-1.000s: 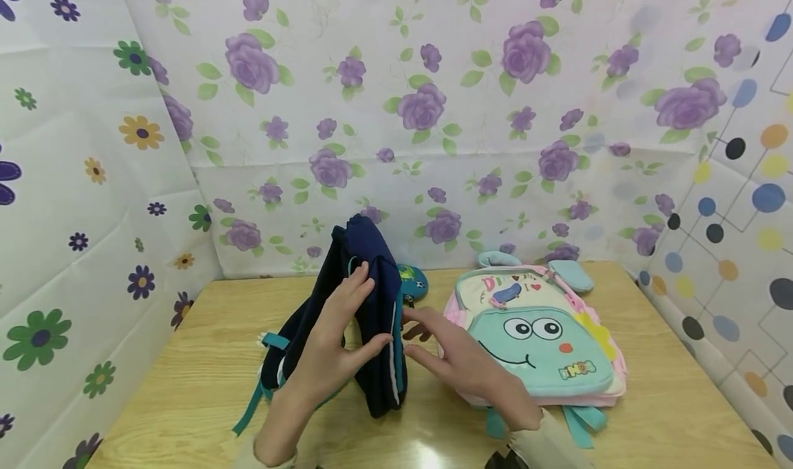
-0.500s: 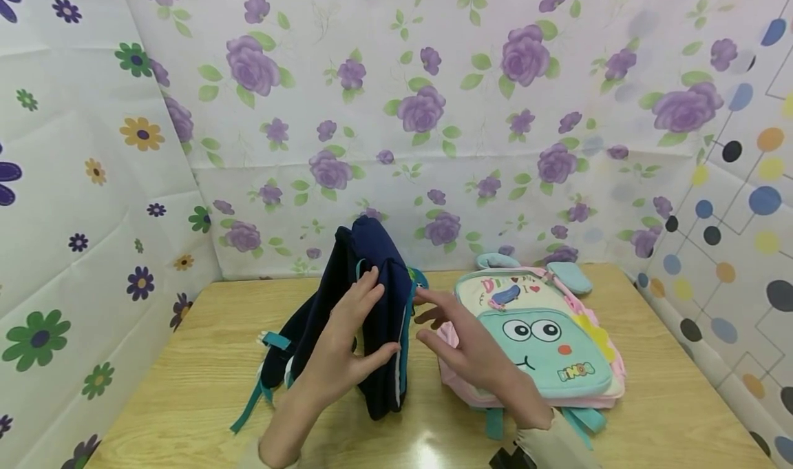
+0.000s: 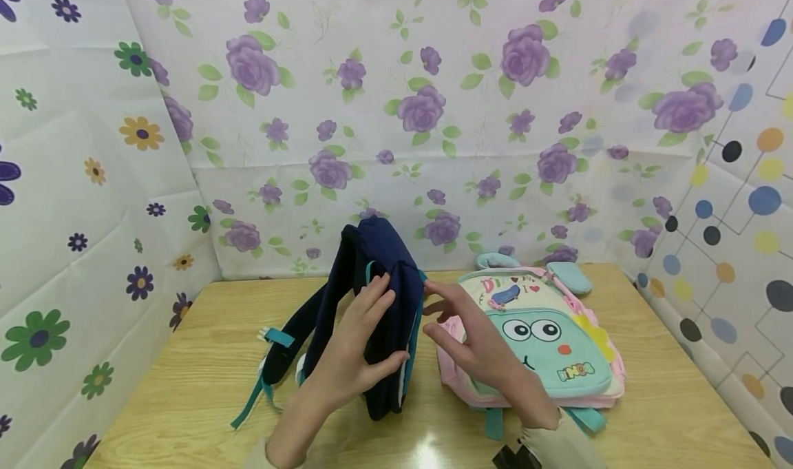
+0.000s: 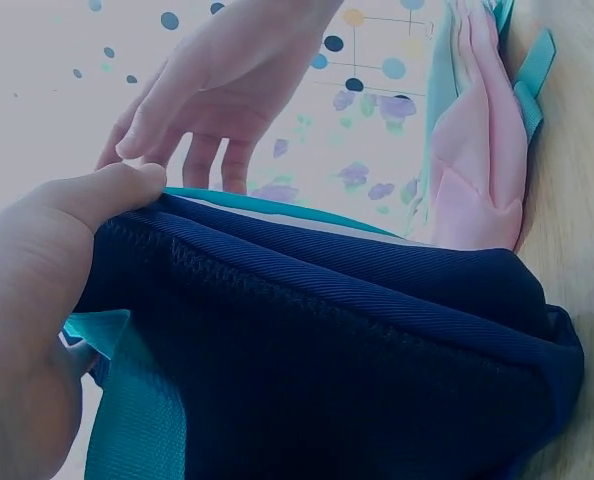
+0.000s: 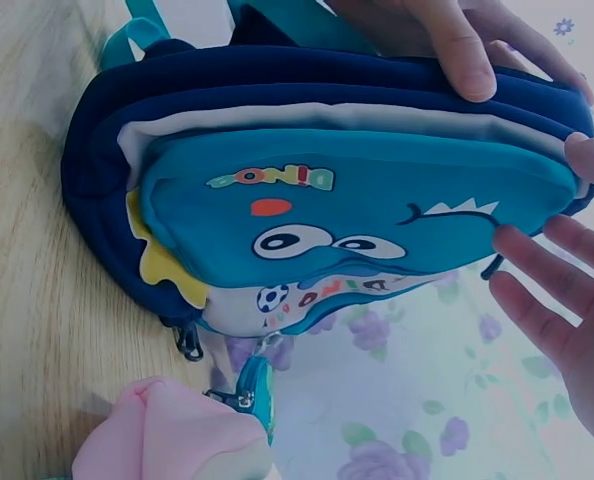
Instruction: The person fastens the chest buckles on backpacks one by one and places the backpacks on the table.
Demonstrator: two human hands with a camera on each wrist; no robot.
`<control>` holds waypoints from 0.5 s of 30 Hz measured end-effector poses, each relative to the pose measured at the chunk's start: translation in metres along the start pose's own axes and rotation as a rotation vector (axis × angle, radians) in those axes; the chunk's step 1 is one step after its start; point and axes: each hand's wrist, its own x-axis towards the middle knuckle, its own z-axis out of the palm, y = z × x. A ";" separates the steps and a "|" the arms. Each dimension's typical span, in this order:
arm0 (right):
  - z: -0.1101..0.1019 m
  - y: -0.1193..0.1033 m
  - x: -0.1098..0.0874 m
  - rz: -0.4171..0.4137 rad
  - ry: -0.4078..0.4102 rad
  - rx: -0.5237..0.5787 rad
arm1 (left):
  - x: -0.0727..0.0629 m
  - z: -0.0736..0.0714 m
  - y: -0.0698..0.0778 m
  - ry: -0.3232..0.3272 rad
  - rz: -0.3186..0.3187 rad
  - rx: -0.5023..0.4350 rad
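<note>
- Subject: the navy-blue fabric backpack with a teal front pocket (image 3: pixel 405 295) stands on edge on the pale wooden worktop (image 3: pixel 204 359), between your 2 hands, front turned right.
- Hands: your left hand (image 3: pixel 353 359) is spread wide, thumb and fingers laid against the backpack; your right hand (image 3: pixel 486 355) is loosely bent at the front, and firm contact cannot be told.
- Possible fault 1: toppling; the likely cause is a narrow base under uneven pressure from your 2 sides.
- Possible fault 2: snagging, should you catch the black padded strap (image 3: pixel 280 364) trailing left or the small teal zipped pouch (image 5: pixel 262 388).
- Edges: the white floral cloth (image 3: pixel 396 76) bounds the far side; the near edge is not shown.
- Room: tight at right, where the pink-and-mint cartoon-faced backpack (image 3: pixel 551 352) lies near your right hand; broader left of the strap.
</note>
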 end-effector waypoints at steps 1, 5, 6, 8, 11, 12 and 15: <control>0.000 0.000 0.000 0.000 -0.001 -0.001 | 0.000 0.000 0.000 0.000 0.002 0.003; -0.002 0.000 0.001 -0.011 0.012 -0.011 | 0.001 0.003 0.001 0.008 0.030 0.007; -0.003 0.000 0.001 -0.021 0.018 -0.016 | 0.001 0.003 0.001 0.009 0.037 0.009; -0.003 0.000 0.001 -0.043 0.032 -0.031 | 0.001 0.005 0.001 0.012 0.053 0.015; -0.005 0.000 0.001 -0.065 0.048 -0.049 | 0.001 0.008 0.002 0.007 0.063 0.026; -0.005 0.000 0.001 -0.066 0.051 -0.054 | 0.000 0.009 0.002 0.004 0.067 0.033; -0.006 -0.001 0.001 -0.054 0.052 -0.064 | -0.001 0.012 0.002 -0.020 0.063 0.058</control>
